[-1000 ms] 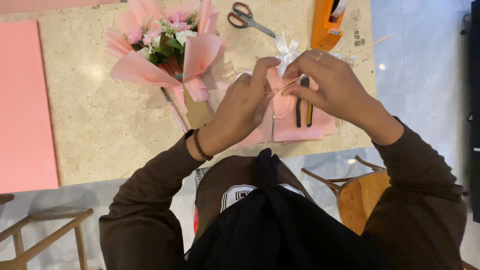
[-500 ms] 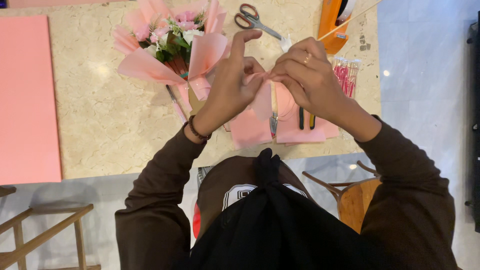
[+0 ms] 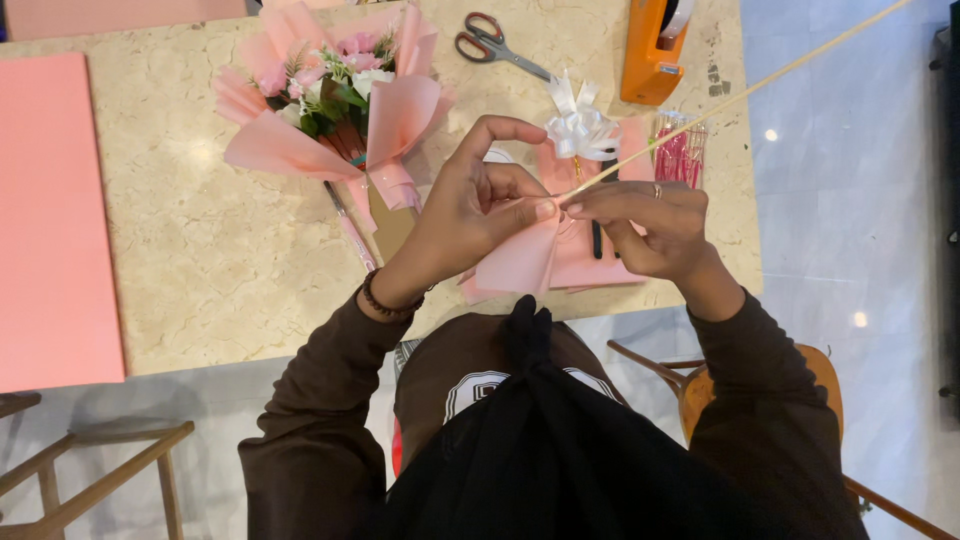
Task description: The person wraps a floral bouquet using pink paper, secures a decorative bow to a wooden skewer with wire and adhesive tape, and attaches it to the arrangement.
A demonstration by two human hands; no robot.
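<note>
My left hand (image 3: 470, 215) and my right hand (image 3: 650, 225) meet over the table edge, both pinching a gathered piece of pink paper (image 3: 525, 260) at its top. A thin wooden stick (image 3: 740, 97) runs from that pinch point up to the right, out of the frame. A white ribbon bow (image 3: 578, 128) lies just beyond my fingers. More pink sheets (image 3: 585, 270) lie under my hands.
A pink-wrapped bouquet (image 3: 335, 100) lies on the marble table (image 3: 200, 250) to the left. Scissors (image 3: 495, 45), an orange tape dispenser (image 3: 655, 45) and a clear bag of pink items (image 3: 680, 155) sit behind. A large pink sheet (image 3: 50, 220) covers the far left. Wooden chairs (image 3: 700, 385) stand below.
My hands moved apart and lower, the paper now gathered into a fan between my fingertips. The stick now extends up to the right, and the white bow is uncovered.
</note>
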